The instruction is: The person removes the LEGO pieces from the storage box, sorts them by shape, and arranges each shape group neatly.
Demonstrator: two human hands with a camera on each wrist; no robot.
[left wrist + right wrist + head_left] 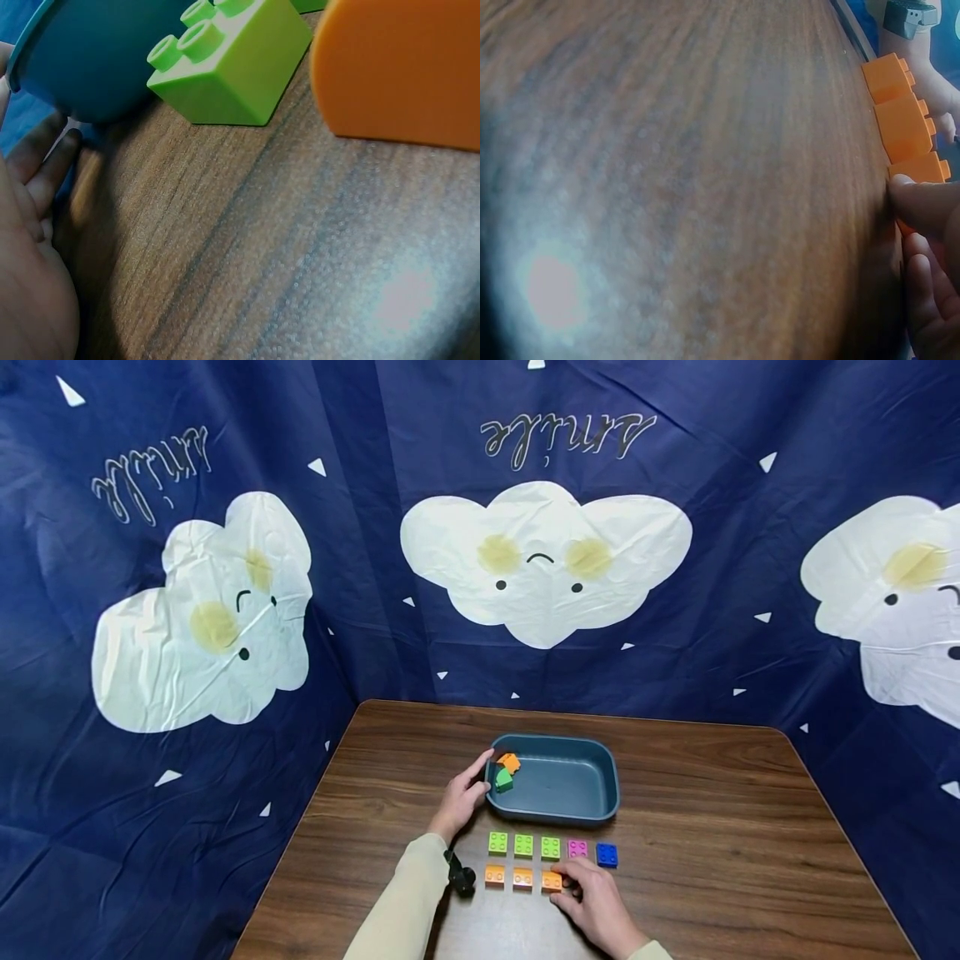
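Observation:
My left hand [459, 799] rests against the left end of a dark teal tub [555, 817]; its fingers look fairly straight along the outer wall. Inside the tub, at its left end, lie an orange block [510, 763] and a green block [503, 779]. With thumb and forefinger, my right hand [594, 902] pinches the rightmost orange building block [551, 882] of a row of three. The other two orange blocks [494, 875] [522, 878] stand to its left. In the right wrist view, the thumb [922, 199] lies against the orange block.
Behind the orange row stand lime green blocks [498, 842], a pink block [577, 847] and a blue block [607, 855]. All are on a brown wooden table [720, 827]. Dark blue curtains [525, 672] with cloud prints hang round the table's back and sides.

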